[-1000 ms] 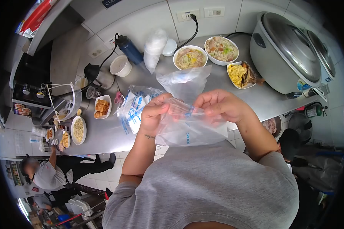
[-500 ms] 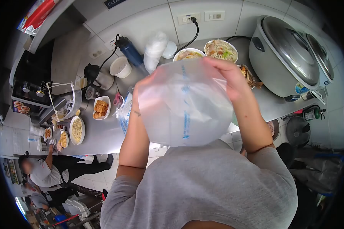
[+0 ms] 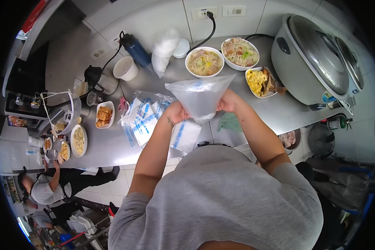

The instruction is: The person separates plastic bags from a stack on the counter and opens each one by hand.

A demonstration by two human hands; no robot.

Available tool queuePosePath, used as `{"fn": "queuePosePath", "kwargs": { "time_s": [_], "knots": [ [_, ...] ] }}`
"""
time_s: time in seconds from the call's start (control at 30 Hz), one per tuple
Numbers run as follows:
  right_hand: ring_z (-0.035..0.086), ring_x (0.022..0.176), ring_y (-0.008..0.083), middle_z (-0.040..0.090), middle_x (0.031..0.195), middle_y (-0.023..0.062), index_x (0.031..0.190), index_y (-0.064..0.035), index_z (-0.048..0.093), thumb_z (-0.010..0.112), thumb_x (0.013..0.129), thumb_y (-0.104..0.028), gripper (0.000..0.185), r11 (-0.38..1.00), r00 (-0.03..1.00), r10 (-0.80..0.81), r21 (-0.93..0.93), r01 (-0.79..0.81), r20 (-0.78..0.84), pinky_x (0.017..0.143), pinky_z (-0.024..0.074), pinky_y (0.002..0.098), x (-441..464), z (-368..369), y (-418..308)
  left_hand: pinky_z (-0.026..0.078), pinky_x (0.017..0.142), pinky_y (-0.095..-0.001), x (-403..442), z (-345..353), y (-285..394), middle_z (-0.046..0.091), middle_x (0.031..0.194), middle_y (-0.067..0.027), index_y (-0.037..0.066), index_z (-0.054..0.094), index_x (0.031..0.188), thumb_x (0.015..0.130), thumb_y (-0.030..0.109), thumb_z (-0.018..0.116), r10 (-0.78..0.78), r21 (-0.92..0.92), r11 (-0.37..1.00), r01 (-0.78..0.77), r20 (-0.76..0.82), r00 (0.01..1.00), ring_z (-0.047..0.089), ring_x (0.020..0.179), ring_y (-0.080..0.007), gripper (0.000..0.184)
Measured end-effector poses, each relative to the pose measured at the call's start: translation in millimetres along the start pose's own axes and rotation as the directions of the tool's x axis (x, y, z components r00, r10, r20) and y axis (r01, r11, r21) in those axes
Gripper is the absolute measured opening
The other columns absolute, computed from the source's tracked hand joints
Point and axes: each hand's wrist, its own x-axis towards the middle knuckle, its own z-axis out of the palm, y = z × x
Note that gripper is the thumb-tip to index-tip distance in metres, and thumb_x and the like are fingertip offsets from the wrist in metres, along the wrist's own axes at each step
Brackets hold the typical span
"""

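A clear plastic bag [image 3: 201,96] is held up over the counter, its wide mouth spread toward the wall and its narrower end toward me. My left hand [image 3: 178,113] grips its left side, the fingers partly hidden by the plastic. On the right side my right hand [image 3: 227,101] holds it the same way. Beneath my left forearm lie a packet of plastic bags [image 3: 143,114] with blue print and a flat white stack [image 3: 186,135]. Just beyond the bag stands a bowl of noodle soup [image 3: 204,62]. A green cloth [image 3: 230,122] lies under my right wrist.
Along the wall stand another noodle bowl [image 3: 240,53], a dish of egg and fish [image 3: 260,82], a large rice cooker [image 3: 308,62] and a blue bottle [image 3: 135,51]. To the left are a fried tofu dish [image 3: 105,115] and scissors [image 3: 123,104]. A co-worker [image 3: 46,189] stands further left.
The bag has come down from in front of my face toward the counter, and both hands have lowered with it. The bowls and packet behind it now show.
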Motion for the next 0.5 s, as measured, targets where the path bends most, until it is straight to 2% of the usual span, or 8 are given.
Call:
{"fn": "queuePosePath", "kwargs": {
  "time_s": [0.07,0.17,0.27,0.3,0.37,0.4,0.47,0.5],
  "knots": [
    [0.062,0.059,0.0152,0.063,0.077,0.0082,0.094,-0.0018,0.059,0.050,0.085,-0.018,0.020,0.978,0.997,-0.066,-0.201,0.057,-0.041,0.050,0.0511,0.0276,2.7,3.8,-4.0,0.054,0.056,-0.0292,3.3,16.6,6.1,0.064,0.089,-0.0092,0.003,0.056,0.106,0.091,0.023,0.045,0.113,0.286,0.955,-0.076,-0.117,0.987,0.064,0.071,-0.0175,0.027],
    [0.055,0.048,0.0146,0.059,0.067,0.0069,0.084,-0.0017,0.060,0.052,0.084,-0.017,0.017,0.888,0.977,-0.183,-0.444,0.116,-0.109,0.040,0.0442,0.0295,-1.3,21.5,-13.8,0.048,0.045,-0.0269,19.7,10.9,-2.5,0.064,0.086,-0.0086,0.007,0.059,0.101,0.088,0.026,0.051,0.169,0.420,0.903,-0.088,-0.159,0.973,0.064,0.066,-0.0159,0.025],
    [0.048,0.047,0.0102,0.058,0.065,0.0023,0.086,-0.0080,0.063,0.054,0.084,-0.019,0.015,0.944,0.946,-0.151,-0.327,0.052,-0.285,0.038,0.0297,0.0256,33.1,4.0,5.5,0.050,0.058,-0.0309,25.2,11.5,-11.7,0.063,0.092,-0.0105,0.005,0.059,0.102,0.086,0.023,0.052,0.151,0.425,0.905,-0.001,-0.319,0.936,0.063,0.078,-0.0198,0.025],
    [0.050,0.050,0.0120,0.059,0.067,0.0034,0.088,-0.0069,0.063,0.053,0.084,-0.019,0.015,0.950,0.934,-0.158,-0.309,0.055,-0.319,0.040,0.0336,0.0273,36.2,2.6,8.5,0.049,0.065,-0.0326,33.0,3.8,-20.4,0.062,0.094,-0.0116,0.004,0.059,0.104,0.086,0.024,0.052,0.322,0.523,0.844,-0.123,-0.307,0.896,0.062,0.084,-0.0212,0.027],
    [0.056,0.056,0.0154,0.061,0.072,0.0054,0.091,-0.0048,0.062,0.053,0.085,-0.018,0.017,0.960,0.907,-0.166,-0.276,0.057,-0.388,0.045,0.0415,0.0307,37.9,-3.1,21.7,0.046,0.078,-0.0352,45.1,-14.8,-49.9,0.061,0.100,-0.0137,0.001,0.058,0.107,0.085,0.025,0.053,0.583,0.713,0.643,-0.282,-0.215,0.784,0.058,0.095,-0.0235,0.032],
    [0.056,0.056,0.0184,0.061,0.071,0.0083,0.087,-0.0028,0.062,0.050,0.085,-0.015,0.017,0.945,0.881,-0.284,-0.267,0.190,-0.379,0.046,0.0417,0.0320,45.7,-8.8,36.2,0.044,0.084,-0.0361,45.2,-19.9,-61.1,0.061,0.102,-0.0146,0.000,0.057,0.108,0.084,0.026,0.055,0.674,0.799,0.513,-0.314,-0.148,0.724,0.056,0.100,-0.0245,0.035],
    [0.056,0.059,0.0234,0.061,0.072,0.0130,0.083,0.0003,0.062,0.046,0.084,-0.011,0.019,0.883,0.804,-0.466,-0.250,0.398,-0.369,0.049,0.0426,0.0341,74.8,-20.8,62.9,0.038,0.093,-0.0364,32.5,-29.4,-70.2,0.059,0.107,-0.0162,-0.002,0.055,0.110,0.081,0.026,0.060,0.727,0.939,0.187,-0.287,0.064,0.683,0.052,0.108,-0.0258,0.041],
    [0.057,0.061,0.0254,0.062,0.073,0.0148,0.082,0.0015,0.062,0.045,0.084,-0.010,0.021,0.850,0.768,-0.527,-0.241,0.469,-0.365,0.052,0.0433,0.0350,89.1,-25.6,71.5,0.039,0.092,-0.0362,13.7,-14.6,-66.5,0.059,0.107,-0.0162,-0.002,0.055,0.110,0.078,0.026,0.064,0.690,0.834,0.378,-0.402,0.037,0.723,0.053,0.106,-0.0257,0.044]
  ]
}}
